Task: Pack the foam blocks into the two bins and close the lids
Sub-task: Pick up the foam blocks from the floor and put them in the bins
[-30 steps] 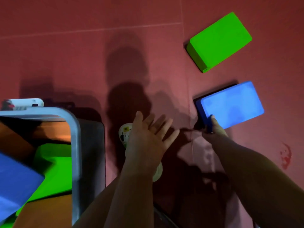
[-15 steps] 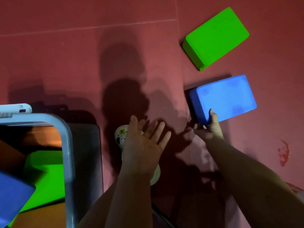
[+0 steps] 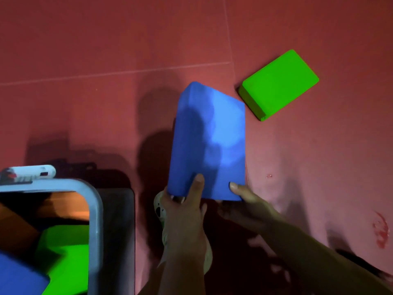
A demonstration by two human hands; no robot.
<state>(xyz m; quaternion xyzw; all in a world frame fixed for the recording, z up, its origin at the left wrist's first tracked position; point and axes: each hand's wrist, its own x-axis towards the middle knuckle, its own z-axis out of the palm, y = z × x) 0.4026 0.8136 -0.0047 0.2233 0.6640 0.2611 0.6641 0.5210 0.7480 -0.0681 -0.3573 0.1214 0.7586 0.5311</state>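
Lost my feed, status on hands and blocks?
Both hands, left and right, gripping blue foam block. Green foam block on floor. Bin open, unobstructed.

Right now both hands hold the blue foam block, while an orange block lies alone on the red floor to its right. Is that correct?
Not quite: the head view shows both hands, left and right, holding the blue foam block, but the block alone on the red floor is green, not orange.

Blue foam block [image 3: 209, 141], green foam block [image 3: 278, 84], grey-rimmed bin [image 3: 95, 209], red floor [image 3: 106, 50]
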